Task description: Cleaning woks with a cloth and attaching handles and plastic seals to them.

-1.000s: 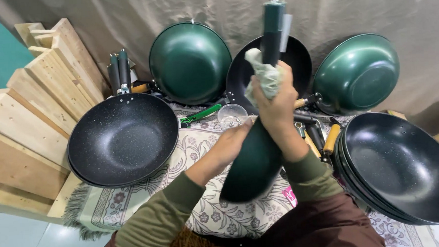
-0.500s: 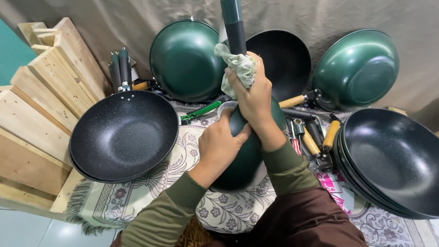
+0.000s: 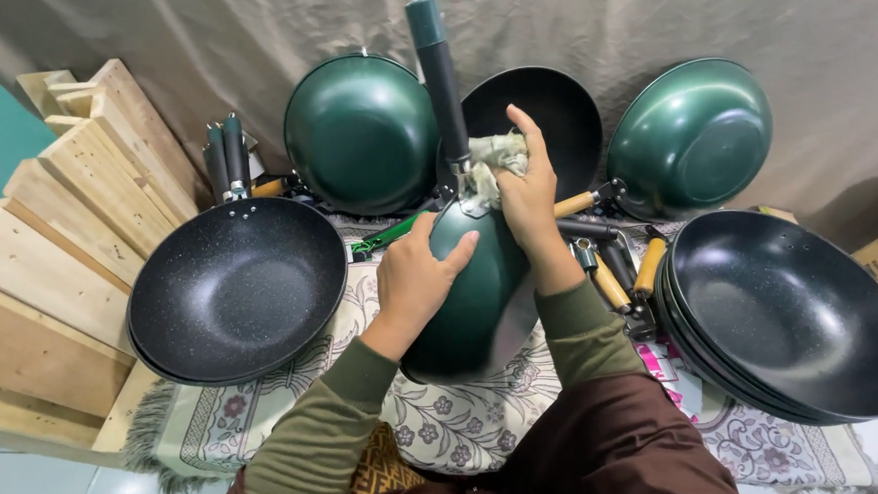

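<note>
A green wok (image 3: 477, 295) stands on edge over a patterned cloth (image 3: 448, 427), its green back toward me and its dark handle (image 3: 436, 62) pointing up. My left hand (image 3: 416, 278) lies flat on the wok's back and steadies it. My right hand (image 3: 528, 187) presses a pale crumpled rag (image 3: 494, 156) against the wok where the handle joins the bowl.
A stack of black woks (image 3: 236, 288) lies at left against wooden crates (image 3: 48, 237). Another black stack (image 3: 793, 314) lies at right. Two green woks (image 3: 361, 131) (image 3: 692, 135) and a black one (image 3: 562, 110) lean on the draped backdrop. Loose handles (image 3: 621, 273) lie between.
The wok has dropped lower and tilted upright, and the handle now stands left of my right hand. My right hand slid the rag down from the handle to its base.
</note>
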